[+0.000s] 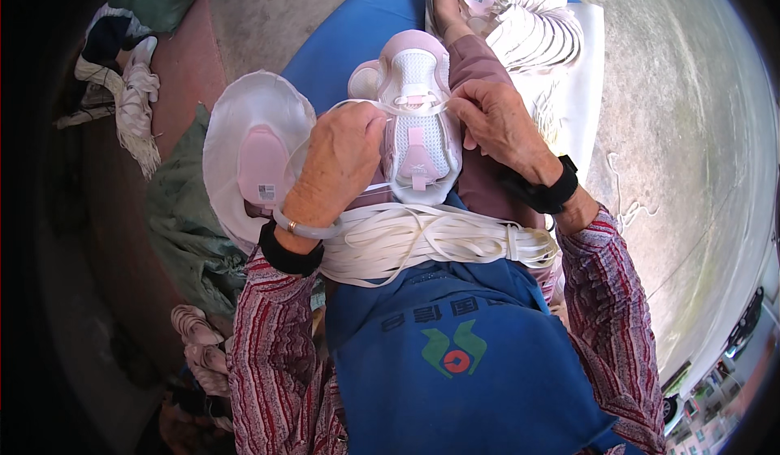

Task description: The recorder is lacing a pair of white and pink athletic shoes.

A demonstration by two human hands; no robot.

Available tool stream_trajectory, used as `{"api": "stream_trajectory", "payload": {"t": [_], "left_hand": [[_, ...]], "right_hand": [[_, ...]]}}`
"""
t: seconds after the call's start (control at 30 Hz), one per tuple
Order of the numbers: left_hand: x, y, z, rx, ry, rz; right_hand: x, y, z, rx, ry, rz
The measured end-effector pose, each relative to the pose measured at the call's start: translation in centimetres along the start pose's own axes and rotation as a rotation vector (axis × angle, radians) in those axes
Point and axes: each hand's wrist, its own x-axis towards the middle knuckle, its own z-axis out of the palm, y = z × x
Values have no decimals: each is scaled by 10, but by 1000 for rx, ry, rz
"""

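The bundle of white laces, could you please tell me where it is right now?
In the head view, the bundle of white laces lies slightly right of centre, between the pink-and-white shoe upper and the green emblem.

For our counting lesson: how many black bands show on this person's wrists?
2: the left wrist's black band, beside a pale bangle, and the right wrist's black band. The sleeves could hide more.

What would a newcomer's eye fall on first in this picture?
Probably the pink-and-white shoe upper at upper centre, with a white lace held between the left hand and right hand. Next comes the thick bundle of white laces lying just below it.
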Motion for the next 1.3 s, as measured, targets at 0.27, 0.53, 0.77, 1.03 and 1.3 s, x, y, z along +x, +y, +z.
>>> {"api": "stream_trajectory", "payload": {"t": [0.27,0.53,0.77,1.03,1.3], "left_hand": [[7,-3,10,67,66,119],[8,-6,6,-134,38,-185],[-11,24,20,351,58,40],[1,26,18,373,-208,-201],[-5,19,21,350,-127,-127]], "right_hand": [[8,15,17,-195,150,-324],[-16,5,14,-281,166,-360],[-16,19,30,-726,94,-384],[-13,22,17,-422,180,-434],[-24,3,23,-738,91,-517]]}}
